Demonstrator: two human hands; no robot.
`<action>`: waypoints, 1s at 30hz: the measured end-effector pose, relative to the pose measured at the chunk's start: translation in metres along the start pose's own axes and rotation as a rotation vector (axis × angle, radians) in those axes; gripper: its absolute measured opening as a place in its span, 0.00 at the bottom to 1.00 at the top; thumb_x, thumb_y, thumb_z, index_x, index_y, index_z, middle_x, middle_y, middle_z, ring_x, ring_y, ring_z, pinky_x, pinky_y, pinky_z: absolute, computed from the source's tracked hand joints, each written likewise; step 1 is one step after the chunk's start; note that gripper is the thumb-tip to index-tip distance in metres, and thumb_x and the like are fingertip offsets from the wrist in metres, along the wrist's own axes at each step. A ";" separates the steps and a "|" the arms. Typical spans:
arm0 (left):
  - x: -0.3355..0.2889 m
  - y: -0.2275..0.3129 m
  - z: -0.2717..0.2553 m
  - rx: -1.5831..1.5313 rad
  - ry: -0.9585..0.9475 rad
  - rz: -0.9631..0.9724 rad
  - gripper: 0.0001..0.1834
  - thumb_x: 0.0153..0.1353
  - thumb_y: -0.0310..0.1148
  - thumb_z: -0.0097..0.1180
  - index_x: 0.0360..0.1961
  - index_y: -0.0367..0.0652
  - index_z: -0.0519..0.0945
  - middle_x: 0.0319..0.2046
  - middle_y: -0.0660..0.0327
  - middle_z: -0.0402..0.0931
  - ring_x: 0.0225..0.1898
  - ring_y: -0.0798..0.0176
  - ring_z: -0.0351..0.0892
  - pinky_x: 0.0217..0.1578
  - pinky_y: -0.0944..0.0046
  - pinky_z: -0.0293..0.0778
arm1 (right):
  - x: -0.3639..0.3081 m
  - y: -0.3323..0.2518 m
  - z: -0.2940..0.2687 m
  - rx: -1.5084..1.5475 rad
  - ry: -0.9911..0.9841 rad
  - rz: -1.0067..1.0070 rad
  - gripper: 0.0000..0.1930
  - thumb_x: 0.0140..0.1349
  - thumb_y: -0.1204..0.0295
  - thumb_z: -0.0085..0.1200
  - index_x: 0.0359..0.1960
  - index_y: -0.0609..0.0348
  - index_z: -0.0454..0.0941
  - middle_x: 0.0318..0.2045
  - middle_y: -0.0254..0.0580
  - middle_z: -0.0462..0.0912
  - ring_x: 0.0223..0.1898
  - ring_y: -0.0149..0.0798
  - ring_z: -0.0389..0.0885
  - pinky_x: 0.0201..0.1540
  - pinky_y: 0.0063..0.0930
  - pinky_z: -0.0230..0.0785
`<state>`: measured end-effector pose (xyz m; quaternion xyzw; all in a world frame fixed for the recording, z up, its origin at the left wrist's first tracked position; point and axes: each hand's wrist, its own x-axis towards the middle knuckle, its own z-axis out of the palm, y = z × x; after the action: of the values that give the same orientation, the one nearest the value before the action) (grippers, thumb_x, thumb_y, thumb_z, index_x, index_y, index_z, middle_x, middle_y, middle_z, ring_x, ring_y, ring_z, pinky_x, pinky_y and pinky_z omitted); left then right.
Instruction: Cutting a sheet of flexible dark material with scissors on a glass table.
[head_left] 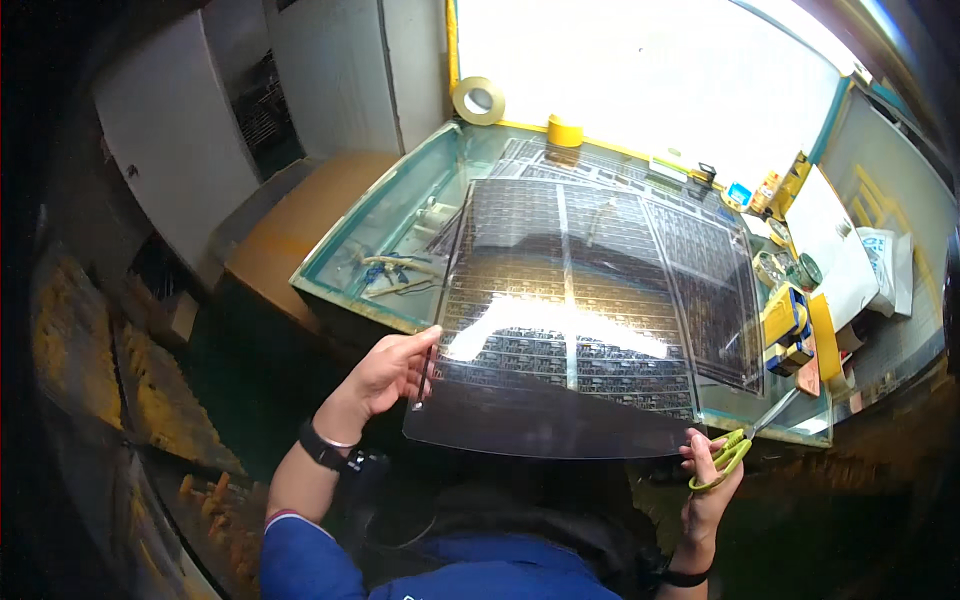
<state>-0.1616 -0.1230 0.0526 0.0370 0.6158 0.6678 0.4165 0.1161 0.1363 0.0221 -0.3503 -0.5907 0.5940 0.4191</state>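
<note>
A large transparent film sheet [520, 415] with a dark printed grid pattern tilts toward me over the near edge of a glass-topped table [355, 235]. My left hand [385, 372] pinches its left edge between thumb and fingers. At the near right corner of the sheet, my right hand [708, 495] is closed around green-handled scissors [738, 455], whose blades point away to the right. The fingertips of that hand also touch the sheet's corner. More printed film sheets [715, 290] lie beneath and behind it, and bright light reflects off the upper sheet.
Along the table's right side stand a yellow and blue tool [785, 320] and small containers [770, 268]. A tape roll [479, 101] and a yellow tape roll [565, 131] sit at the back, before a bright white panel [640, 60]. Cords [400, 268] show through the glass.
</note>
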 end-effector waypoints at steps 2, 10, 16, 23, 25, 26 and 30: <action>0.005 0.003 0.001 0.218 -0.061 0.107 0.11 0.56 0.38 0.51 0.24 0.42 0.74 0.15 0.67 0.71 0.12 0.75 0.67 0.11 0.76 0.63 | -0.002 0.001 0.000 -0.019 -0.026 0.000 0.10 0.51 0.75 0.55 0.29 0.61 0.65 0.30 0.47 0.78 0.24 0.29 0.76 0.24 0.17 0.67; -0.015 0.005 0.021 0.580 -0.008 0.524 0.11 0.60 0.33 0.45 0.29 0.35 0.73 0.17 0.68 0.71 0.14 0.78 0.67 0.14 0.76 0.62 | -0.009 -0.014 0.008 -0.047 -0.110 -0.001 0.10 0.50 0.78 0.55 0.29 0.58 0.64 0.30 0.47 0.77 0.25 0.29 0.74 0.30 0.20 0.67; -0.021 -0.023 0.019 0.189 0.199 0.764 0.11 0.61 0.34 0.44 0.28 0.38 0.73 0.17 0.66 0.71 0.12 0.78 0.63 0.12 0.78 0.58 | 0.014 -0.036 0.023 0.021 -0.146 -0.180 0.08 0.51 0.80 0.52 0.29 0.60 0.64 0.31 0.49 0.78 0.25 0.29 0.76 0.28 0.18 0.68; -0.007 -0.048 0.088 -0.001 -0.078 0.418 0.12 0.61 0.34 0.44 0.34 0.35 0.74 0.24 0.54 0.76 0.18 0.68 0.75 0.18 0.74 0.73 | 0.009 -0.023 0.019 0.176 -0.158 -0.148 0.11 0.61 0.67 0.43 0.30 0.64 0.69 0.29 0.47 0.78 0.22 0.29 0.75 0.22 0.16 0.67; 0.002 -0.064 0.103 -0.070 -0.203 0.351 0.13 0.61 0.33 0.45 0.33 0.31 0.74 0.29 0.48 0.77 0.24 0.61 0.79 0.23 0.69 0.77 | -0.007 -0.013 0.012 0.207 -0.324 -0.083 0.12 0.61 0.65 0.42 0.31 0.64 0.68 0.27 0.45 0.76 0.24 0.29 0.74 0.23 0.18 0.68; 0.006 -0.071 0.110 -0.111 -0.193 0.325 0.13 0.61 0.33 0.45 0.32 0.31 0.74 0.29 0.48 0.76 0.25 0.60 0.79 0.24 0.69 0.77 | -0.016 0.001 0.008 0.221 -0.360 0.043 0.12 0.61 0.65 0.42 0.32 0.64 0.68 0.27 0.43 0.75 0.25 0.29 0.74 0.24 0.19 0.68; 0.014 -0.083 0.131 -0.185 -0.160 0.316 0.12 0.60 0.33 0.45 0.32 0.32 0.74 0.29 0.48 0.76 0.28 0.59 0.79 0.27 0.68 0.78 | -0.047 0.020 -0.006 0.137 -0.473 0.312 0.13 0.62 0.64 0.42 0.35 0.65 0.66 0.27 0.38 0.69 0.28 0.27 0.70 0.27 0.18 0.68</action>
<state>-0.0541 -0.0194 0.0064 0.1480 0.5034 0.7734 0.3557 0.1388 0.0964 -0.0016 -0.2596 -0.5693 0.7550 0.1960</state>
